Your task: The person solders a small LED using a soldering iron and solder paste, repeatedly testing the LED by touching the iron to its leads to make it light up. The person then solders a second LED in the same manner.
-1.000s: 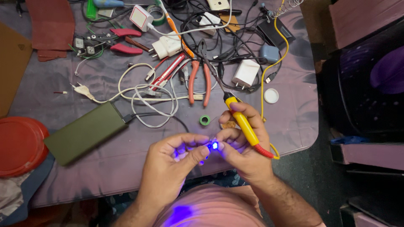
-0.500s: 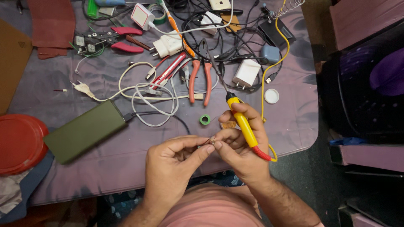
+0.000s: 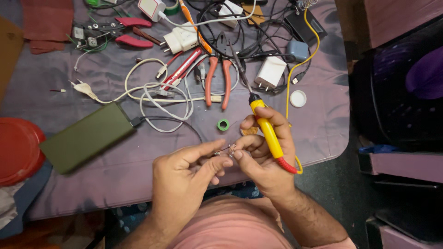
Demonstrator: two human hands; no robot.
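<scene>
Both hands met over the near edge of the desk [image 3: 115, 177], which was covered in a grey-purple cloth. The left hand [image 3: 184, 177] was curled, its thumb and forefinger pinched on one end of a tiny component with thin wire leads [image 3: 229, 148]. The right hand [image 3: 265, 154] pinched the other end of that component between its fingertips, so the part sat right between the two hands, touching both. The right hand also had a yellow soldering iron [image 3: 266, 131] tucked under its fingers, lying across the back of them; the metal tip pointed away from the person and the red collar at the cord end sat toward the wrist.

Just beyond the fingertips lay a small green ring of tape [image 3: 223, 124]. Farther out from the right hand were orange-handled pliers [image 3: 217, 80] and a white charger block [image 3: 270, 72], with a white cap [image 3: 298, 98] off to that hand's outer side. Out past the left hand lay a flat dark-green power bank [image 3: 85, 137] with a coil of white cable [image 3: 157, 99] beside it, and a red plate [image 3: 16, 150] well apart at the desk's far left edge.
</scene>
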